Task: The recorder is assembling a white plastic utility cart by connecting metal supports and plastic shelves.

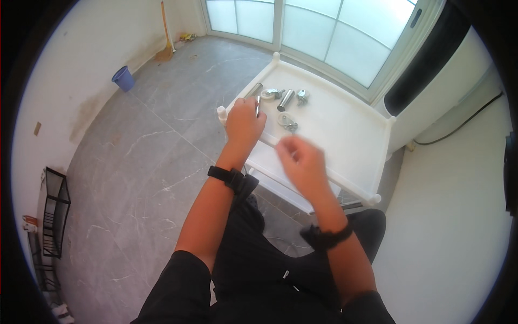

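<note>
- I have the left hand (244,121) at the tray's left end, its fingers clamped on a slim silver metal piece (258,103);
- I see the right hand (302,162) over the tray's near edge, fingers curled in and blurred; I cannot tell whether they grip anything; the two hands are apart;
- my landmark is the white cart's top tray (340,129), with a raised rim; a lower shelf (283,190) shows beneath its near edge;
- on the tray's left half I count three swivel casters: one (287,121) nearest the near edge, just beyond the right hand; a second (270,94) and a third (302,96) farther back;
- a short chrome tube (286,101) lies between those farther two; another metal tube (254,90) lies by the tray's left rim;
- beyond the tray stands a frosted glass door (332,32); well left of it, a blue bucket (124,80).
</note>
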`<act>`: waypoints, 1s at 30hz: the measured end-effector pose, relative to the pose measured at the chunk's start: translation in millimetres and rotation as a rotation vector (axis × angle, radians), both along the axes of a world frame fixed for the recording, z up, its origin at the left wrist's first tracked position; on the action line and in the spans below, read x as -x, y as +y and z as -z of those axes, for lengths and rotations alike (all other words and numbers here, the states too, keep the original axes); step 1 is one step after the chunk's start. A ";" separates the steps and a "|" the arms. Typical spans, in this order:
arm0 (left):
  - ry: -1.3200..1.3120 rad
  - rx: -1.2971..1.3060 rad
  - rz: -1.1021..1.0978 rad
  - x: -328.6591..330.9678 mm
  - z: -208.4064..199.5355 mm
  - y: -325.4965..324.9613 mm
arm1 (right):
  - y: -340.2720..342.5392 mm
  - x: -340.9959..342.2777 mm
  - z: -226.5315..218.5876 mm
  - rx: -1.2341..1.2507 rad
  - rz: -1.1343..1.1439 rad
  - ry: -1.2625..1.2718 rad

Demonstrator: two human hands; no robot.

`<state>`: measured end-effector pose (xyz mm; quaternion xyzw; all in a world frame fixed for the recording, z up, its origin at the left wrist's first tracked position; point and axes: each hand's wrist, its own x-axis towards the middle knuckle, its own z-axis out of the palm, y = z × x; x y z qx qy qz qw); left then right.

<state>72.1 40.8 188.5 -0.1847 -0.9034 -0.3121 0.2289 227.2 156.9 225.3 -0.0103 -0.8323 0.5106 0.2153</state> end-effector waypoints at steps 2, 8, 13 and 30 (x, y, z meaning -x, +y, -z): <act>-0.004 0.033 -0.008 0.3 0.5 2.4 | 17.9 29.2 9.6 -0.101 0.116 0.125; -0.534 -0.686 0.230 -41.0 -23.4 -14.6 | 40.0 62.8 40.8 -0.506 0.201 0.020; -0.905 -1.331 0.661 -94.2 -11.6 -31.0 | 42.4 53.8 30.6 -0.344 0.219 -0.060; -1.224 -1.470 0.414 -164.8 110.4 -10.0 | 10.6 -107.8 153.9 1.175 0.097 -0.135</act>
